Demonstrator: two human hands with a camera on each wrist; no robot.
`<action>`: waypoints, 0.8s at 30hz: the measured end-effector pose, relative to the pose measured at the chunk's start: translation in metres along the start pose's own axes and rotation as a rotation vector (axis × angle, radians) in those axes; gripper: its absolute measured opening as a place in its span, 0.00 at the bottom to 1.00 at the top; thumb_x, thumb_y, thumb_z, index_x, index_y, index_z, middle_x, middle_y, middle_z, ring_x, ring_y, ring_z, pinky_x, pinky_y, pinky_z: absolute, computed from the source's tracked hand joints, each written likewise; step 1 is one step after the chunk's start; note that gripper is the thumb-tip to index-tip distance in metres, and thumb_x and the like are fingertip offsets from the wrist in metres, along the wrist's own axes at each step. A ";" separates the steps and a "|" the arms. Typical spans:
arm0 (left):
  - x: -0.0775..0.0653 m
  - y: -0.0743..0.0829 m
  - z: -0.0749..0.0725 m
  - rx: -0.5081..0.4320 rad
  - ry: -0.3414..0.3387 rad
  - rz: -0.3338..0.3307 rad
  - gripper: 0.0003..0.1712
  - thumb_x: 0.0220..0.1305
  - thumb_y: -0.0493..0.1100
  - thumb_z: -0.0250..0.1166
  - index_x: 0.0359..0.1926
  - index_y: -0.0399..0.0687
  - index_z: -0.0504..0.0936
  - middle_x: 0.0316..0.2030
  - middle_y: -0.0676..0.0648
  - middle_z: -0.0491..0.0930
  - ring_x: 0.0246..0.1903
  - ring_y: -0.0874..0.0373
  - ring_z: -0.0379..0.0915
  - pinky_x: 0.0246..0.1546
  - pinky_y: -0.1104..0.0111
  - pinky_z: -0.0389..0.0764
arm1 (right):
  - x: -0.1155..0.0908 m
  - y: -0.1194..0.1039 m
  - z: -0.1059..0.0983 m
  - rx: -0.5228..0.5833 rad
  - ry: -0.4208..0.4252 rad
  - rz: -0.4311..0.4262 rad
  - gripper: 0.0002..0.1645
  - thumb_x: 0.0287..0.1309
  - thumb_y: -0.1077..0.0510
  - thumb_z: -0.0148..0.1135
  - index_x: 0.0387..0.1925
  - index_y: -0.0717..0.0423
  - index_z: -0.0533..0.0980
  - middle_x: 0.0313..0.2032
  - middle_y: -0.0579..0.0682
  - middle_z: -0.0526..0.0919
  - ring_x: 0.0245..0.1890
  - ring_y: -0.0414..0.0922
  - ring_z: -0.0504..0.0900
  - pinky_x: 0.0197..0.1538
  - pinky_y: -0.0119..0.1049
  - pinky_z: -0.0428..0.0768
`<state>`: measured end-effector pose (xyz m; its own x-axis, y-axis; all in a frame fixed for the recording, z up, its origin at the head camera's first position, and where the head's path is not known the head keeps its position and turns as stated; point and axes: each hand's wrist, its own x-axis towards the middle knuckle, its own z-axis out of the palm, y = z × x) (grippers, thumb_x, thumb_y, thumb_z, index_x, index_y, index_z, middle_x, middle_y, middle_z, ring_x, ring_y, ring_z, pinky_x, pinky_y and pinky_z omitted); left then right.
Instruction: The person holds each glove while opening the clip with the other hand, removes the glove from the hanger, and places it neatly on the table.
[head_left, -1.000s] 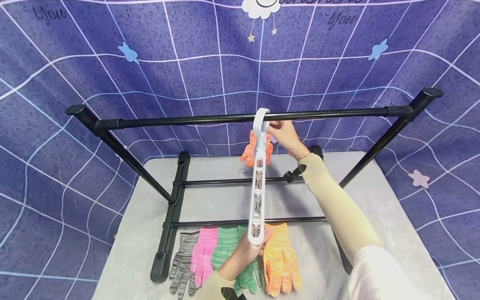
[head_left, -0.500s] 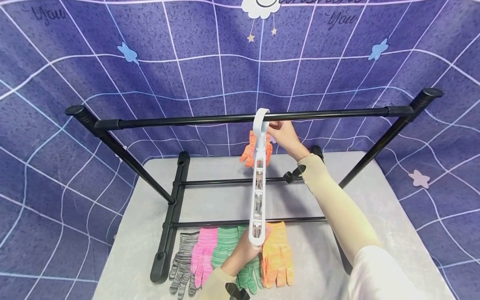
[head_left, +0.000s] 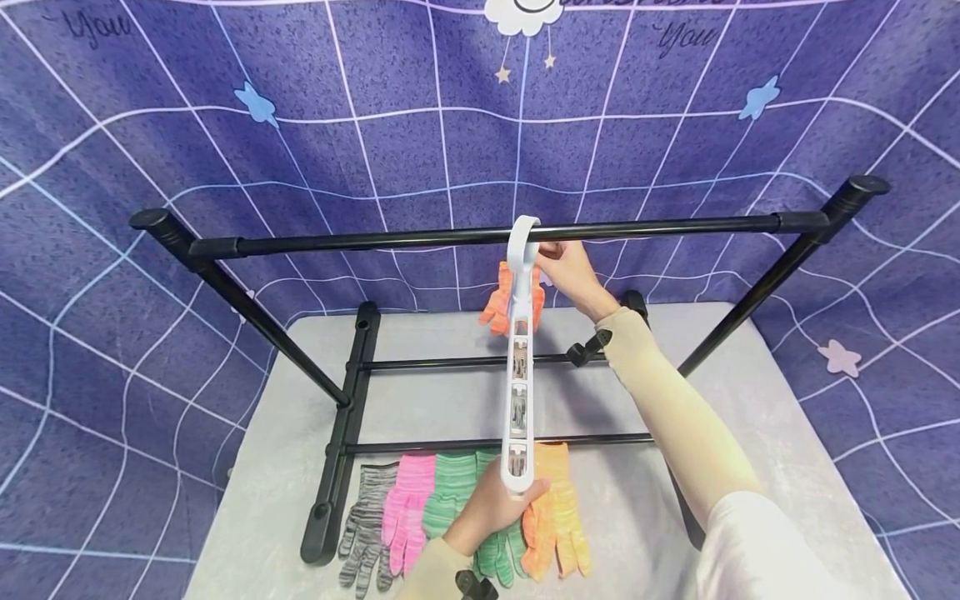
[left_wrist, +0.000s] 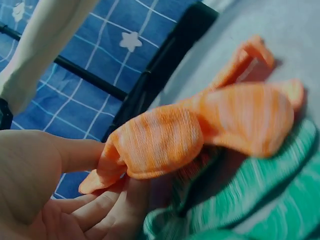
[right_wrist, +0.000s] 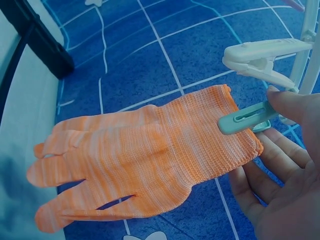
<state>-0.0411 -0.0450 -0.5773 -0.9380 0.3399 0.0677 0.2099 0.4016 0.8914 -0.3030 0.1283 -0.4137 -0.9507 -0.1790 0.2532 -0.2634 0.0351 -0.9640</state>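
A white clip hanger [head_left: 520, 400] hooks over the black top rail. Behind it, my right hand [head_left: 573, 271] pinches the tail of a green clip [right_wrist: 245, 119], whose front end lies over the cuff of an orange glove [right_wrist: 120, 155]. Beside that clip, a white clip [right_wrist: 265, 57] has nothing in it. Low in the head view, my left hand [head_left: 498, 500] is below the hanger's near end. Its thumb and fingers pinch the folded cuff of a second orange glove [left_wrist: 162, 142], which hangs over the gloves on the table.
Grey [head_left: 367, 521], pink [head_left: 408, 508] and green gloves [head_left: 450, 496] lie in a row at the front of the grey table. The black rack [head_left: 450, 242] spans the workspace with slanted side posts and low crossbars. A purple-blue gridded curtain [head_left: 375, 150] surrounds it.
My left hand has shifted slightly right, and the orange glove it holds has swung and turned below it. My right hand and the hanging orange glove stay nearly still.
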 end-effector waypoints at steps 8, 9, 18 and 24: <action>-0.004 -0.006 0.002 0.039 0.035 -0.002 0.19 0.63 0.42 0.78 0.47 0.36 0.81 0.27 0.57 0.71 0.27 0.68 0.67 0.32 0.68 0.78 | 0.000 0.001 0.000 0.019 -0.009 -0.020 0.20 0.71 0.71 0.63 0.61 0.75 0.77 0.58 0.72 0.83 0.47 0.34 0.86 0.57 0.31 0.83; -0.005 -0.005 0.003 0.039 0.044 0.000 0.18 0.63 0.42 0.78 0.45 0.37 0.81 0.27 0.57 0.71 0.26 0.68 0.67 0.31 0.69 0.78 | 0.000 0.002 0.000 0.023 -0.010 -0.022 0.19 0.71 0.72 0.63 0.61 0.75 0.77 0.58 0.72 0.83 0.47 0.34 0.87 0.57 0.31 0.83; -0.013 0.000 0.007 0.127 0.122 0.005 0.11 0.61 0.40 0.77 0.33 0.48 0.80 0.23 0.59 0.72 0.22 0.70 0.65 0.23 0.73 0.71 | 0.000 0.004 0.001 0.026 -0.017 -0.040 0.17 0.71 0.72 0.62 0.58 0.76 0.78 0.55 0.70 0.86 0.45 0.33 0.86 0.53 0.29 0.82; -0.014 0.004 0.011 0.199 0.176 -0.022 0.13 0.60 0.40 0.79 0.30 0.52 0.79 0.23 0.59 0.73 0.22 0.69 0.65 0.23 0.72 0.71 | 0.000 0.003 0.001 0.018 -0.025 -0.052 0.17 0.71 0.72 0.62 0.59 0.76 0.78 0.56 0.73 0.83 0.45 0.33 0.86 0.54 0.30 0.82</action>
<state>-0.0237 -0.0392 -0.5798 -0.9727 0.1837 0.1419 0.2232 0.5728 0.7887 -0.3038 0.1278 -0.4170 -0.9312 -0.2048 0.3014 -0.3094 0.0075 -0.9509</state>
